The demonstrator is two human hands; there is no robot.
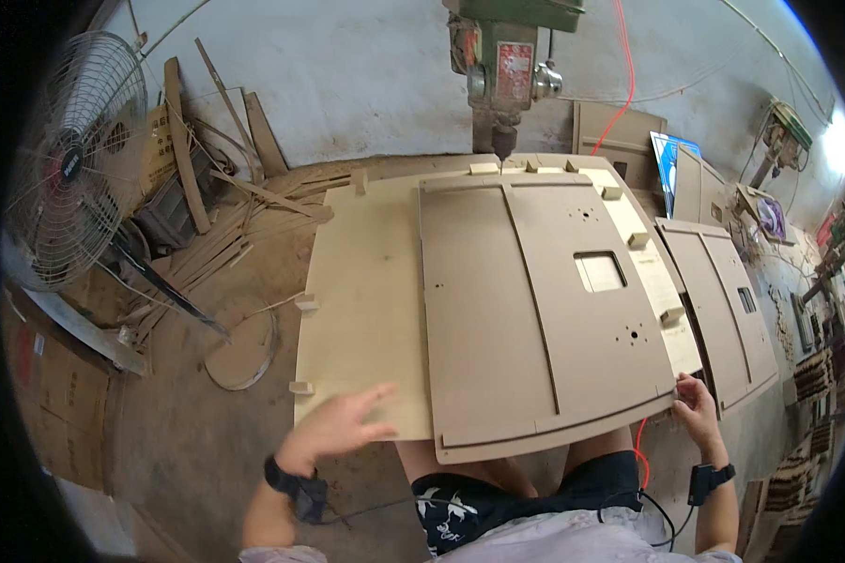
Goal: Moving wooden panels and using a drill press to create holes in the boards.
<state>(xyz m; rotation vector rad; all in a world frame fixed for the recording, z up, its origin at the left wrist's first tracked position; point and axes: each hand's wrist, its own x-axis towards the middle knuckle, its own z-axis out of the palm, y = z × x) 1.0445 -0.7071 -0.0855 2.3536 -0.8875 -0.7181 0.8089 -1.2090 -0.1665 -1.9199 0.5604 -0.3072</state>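
A brown fibreboard panel (pixel 488 310) lies on a larger pale plywood board (pixel 366 272). Grooves, small holes and a rectangular cut-out mark the panel. Over the pale board, left of the panel's near corner, my left hand (pixel 343 427) hovers with its fingers apart and nothing in it. My right hand (pixel 697 413) is closed at the panel's near right corner, its fingers bent around the edge. At the panel's far edge stands a green drill press (pixel 514 75), its chuck (pixel 504 139) and thin bit pointing down at the panel.
Small wooden blocks, such as one (pixel 672 315) on the right, line the pale board's edges. Another brown panel (pixel 723 310) lies to the right. A caged fan (pixel 75 159) and wood offcuts (pixel 207 249) are at the left. A second drill press (pixel 787 136) stands far right.
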